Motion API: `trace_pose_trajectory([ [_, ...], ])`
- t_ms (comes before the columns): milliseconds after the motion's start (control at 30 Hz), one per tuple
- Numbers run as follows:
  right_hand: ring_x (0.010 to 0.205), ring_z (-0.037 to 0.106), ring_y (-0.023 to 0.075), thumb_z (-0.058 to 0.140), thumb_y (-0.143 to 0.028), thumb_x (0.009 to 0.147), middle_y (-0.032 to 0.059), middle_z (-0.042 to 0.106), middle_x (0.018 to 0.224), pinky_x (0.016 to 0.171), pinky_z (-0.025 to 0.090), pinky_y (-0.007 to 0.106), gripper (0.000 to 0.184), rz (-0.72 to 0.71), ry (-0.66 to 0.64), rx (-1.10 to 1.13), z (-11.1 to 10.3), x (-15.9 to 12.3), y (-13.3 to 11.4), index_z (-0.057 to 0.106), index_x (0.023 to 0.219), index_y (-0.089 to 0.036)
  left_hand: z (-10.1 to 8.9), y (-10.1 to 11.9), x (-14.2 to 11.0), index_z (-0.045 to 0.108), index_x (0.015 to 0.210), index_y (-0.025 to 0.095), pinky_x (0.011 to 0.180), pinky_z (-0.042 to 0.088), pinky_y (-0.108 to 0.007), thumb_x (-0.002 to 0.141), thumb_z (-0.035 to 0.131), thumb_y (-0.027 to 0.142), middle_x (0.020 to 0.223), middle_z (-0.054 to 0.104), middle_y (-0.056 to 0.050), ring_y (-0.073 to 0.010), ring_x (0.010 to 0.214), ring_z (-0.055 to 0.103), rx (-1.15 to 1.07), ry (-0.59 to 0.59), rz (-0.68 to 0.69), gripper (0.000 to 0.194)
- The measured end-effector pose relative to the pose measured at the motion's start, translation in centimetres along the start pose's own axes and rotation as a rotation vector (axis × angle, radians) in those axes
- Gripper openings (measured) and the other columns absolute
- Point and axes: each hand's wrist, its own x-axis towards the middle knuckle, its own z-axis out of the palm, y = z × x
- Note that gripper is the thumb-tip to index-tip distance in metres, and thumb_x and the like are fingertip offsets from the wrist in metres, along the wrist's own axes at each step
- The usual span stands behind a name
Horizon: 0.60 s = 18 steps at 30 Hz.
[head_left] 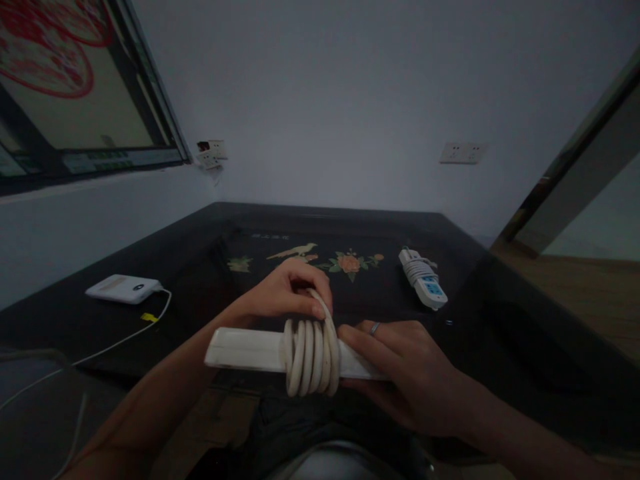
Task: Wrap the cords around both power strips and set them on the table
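Note:
A white power strip (pixel 245 349) lies crosswise in front of me, above the near edge of a black table (pixel 480 280). Its white cord (pixel 310 357) is wound round the strip's middle in several turns. My left hand (pixel 287 290) curls over the top of the coil, fingers pinching the cord. My right hand (pixel 395 363), a ring on one finger, grips the strip's right end, thumb on top beside the coil.
A second power strip (pixel 425 280) with its cord wrapped round it lies on the table to the right. A white device (pixel 124 289) with a cable sits at the left. Painted flowers and a bird (pixel 320 257) decorate the tabletop. Wall sockets (pixel 463 153) are behind.

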Motion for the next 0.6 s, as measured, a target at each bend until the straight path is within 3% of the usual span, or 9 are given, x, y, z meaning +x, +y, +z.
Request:
trace_pose_trajectory([
  [100, 0.063, 0.062, 0.0157, 0.026, -0.038, 0.1, 0.0076, 0.069, 0.083, 0.054, 0.039, 0.028, 0.04, -0.063, 0.001, -0.044, -0.1, 0.5, 0.0, 0.053, 0.117, -0.013, -0.3, -0.6, 0.7, 0.072, 0.06, 0.018, 0.054, 0.045, -0.025, 0.061, 0.078, 0.054, 0.056, 0.064, -0.004, -0.0136, 0.053, 0.057, -0.002, -0.038, 0.0, 0.037],
  [233, 0.061, 0.06, 0.0154, 0.023, -0.033, 0.101, 0.0055, 0.068, 0.078, 0.053, 0.039, 0.029, 0.04, -0.134, -0.057, -0.029, -0.5, 0.9, -0.5, 0.055, 0.112, -0.011, -0.2, -1.4, 1.4, 0.073, 0.059, 0.019, 0.055, 0.046, -0.026, 0.061, 0.078, 0.055, 0.053, 0.064, -0.005, -0.0143, 0.053, 0.057, -0.028, -0.18, -0.009, 0.037],
  [333, 0.06, 0.06, 0.0147, 0.024, -0.033, 0.101, 0.0042, 0.068, 0.076, 0.053, 0.039, 0.028, 0.039, -0.123, -0.065, 0.008, -0.8, 0.8, -0.6, 0.055, 0.111, -0.012, 0.5, -1.7, 1.6, 0.072, 0.059, 0.018, 0.056, 0.046, -0.026, 0.062, 0.077, 0.056, 0.052, 0.062, -0.004, -0.0133, 0.051, 0.056, -0.096, -0.219, 0.003, 0.038],
  [467, 0.064, 0.063, 0.015, 0.031, -0.042, 0.099, 0.0039, 0.069, 0.079, 0.056, 0.041, 0.028, 0.039, -0.014, 0.015, 0.016, -0.7, 0.5, -0.1, 0.054, 0.115, -0.015, 1.3, -2.0, 1.5, 0.069, 0.061, 0.017, 0.054, 0.044, -0.024, 0.062, 0.077, 0.056, 0.054, 0.061, -0.002, -0.0116, 0.052, 0.055, -0.218, -0.061, 0.013, 0.039],
  [600, 0.074, 0.067, 0.0154, 0.048, -0.042, 0.093, 0.0033, 0.072, 0.086, 0.065, 0.046, 0.025, 0.032, 0.104, 0.114, 0.11, -1.1, 0.8, 0.5, 0.057, 0.114, -0.019, 1.5, -1.8, 1.4, 0.069, 0.068, 0.017, 0.058, 0.047, -0.025, 0.07, 0.07, 0.054, 0.064, 0.064, -0.003, -0.0145, 0.06, 0.058, -0.161, 0.124, 0.011, 0.037],
])
